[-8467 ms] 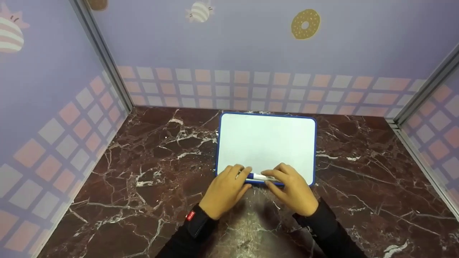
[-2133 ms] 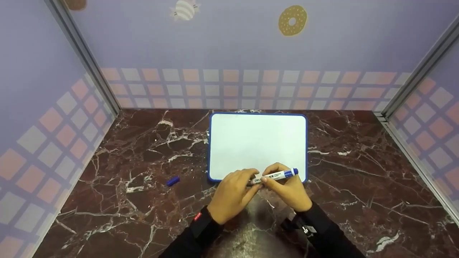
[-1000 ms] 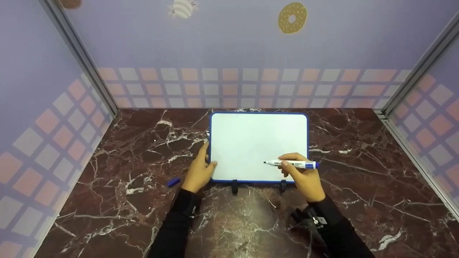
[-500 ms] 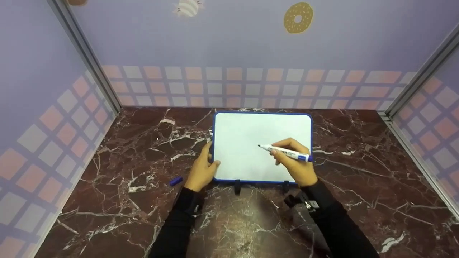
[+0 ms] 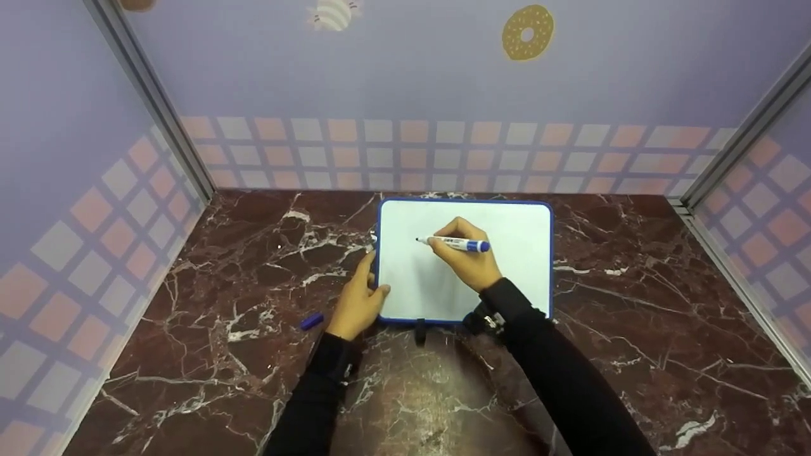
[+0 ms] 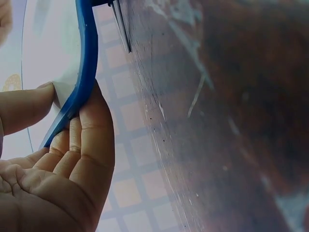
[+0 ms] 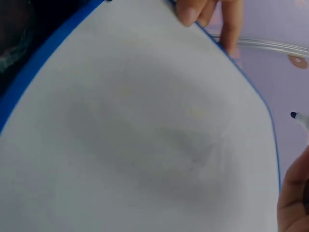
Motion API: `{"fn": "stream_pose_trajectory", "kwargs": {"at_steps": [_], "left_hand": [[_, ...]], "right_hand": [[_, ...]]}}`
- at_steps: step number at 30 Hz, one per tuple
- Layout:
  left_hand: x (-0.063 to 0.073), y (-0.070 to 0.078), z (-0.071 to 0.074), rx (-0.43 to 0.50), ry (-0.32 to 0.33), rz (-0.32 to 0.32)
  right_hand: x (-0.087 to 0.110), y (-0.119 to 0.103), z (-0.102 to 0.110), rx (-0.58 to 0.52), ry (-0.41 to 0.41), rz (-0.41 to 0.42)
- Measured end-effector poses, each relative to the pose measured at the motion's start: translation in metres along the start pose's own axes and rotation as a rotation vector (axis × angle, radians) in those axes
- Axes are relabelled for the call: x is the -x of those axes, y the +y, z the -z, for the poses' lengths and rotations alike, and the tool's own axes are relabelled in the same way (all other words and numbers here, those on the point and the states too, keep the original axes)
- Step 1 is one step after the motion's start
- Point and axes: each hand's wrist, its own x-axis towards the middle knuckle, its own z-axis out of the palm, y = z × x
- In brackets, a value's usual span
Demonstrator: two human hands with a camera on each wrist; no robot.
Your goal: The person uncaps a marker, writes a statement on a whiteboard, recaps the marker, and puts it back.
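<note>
A whiteboard (image 5: pixel 519 253) with a blue frame stands propped on the table, its surface bare of marks. My left hand (image 5: pixel 358 304) pinches its left edge; in the left wrist view the thumb lies on the white face, the fingers behind the frame. My right hand (image 5: pixel 469 263) holds an uncapped whiteboard marker (image 5: pixel 466 244) like a pen over the board's middle. Its dark tip points left, overlapping the upper left part of the board in the head view. In the right wrist view the marker tip (image 7: pixel 294 115) shows at the right edge. A blue marker cap (image 5: pixel 311 321) lies left of my left hand.
A black foot (image 5: pixel 420 332) shows under the board's lower edge; my right sleeve covers that edge further right. The dark red marbled table (image 5: pixel 209 316) is enclosed by patterned panels (image 5: pixel 393 76) at the back and both sides.
The cap has come off the marker and lies on the table. My left hand went from the marker to the board's left edge. My right hand moved up and left across the board.
</note>
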Motion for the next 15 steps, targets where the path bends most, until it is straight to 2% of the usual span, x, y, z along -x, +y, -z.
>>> {"fn": "stream_pose_trajectory", "kwargs": {"at_steps": [4, 15], "left_hand": [[0.0, -0.001, -0.001, 0.0, -0.003, -0.001], [0.0, -0.002, 0.0, -0.01, -0.008, -0.006]], "right_hand": [[-0.008, 0.005, -0.009, 0.075, -0.008, -0.016], [-0.018, 0.012, -0.025, 0.151, -0.04, -0.008]]}}
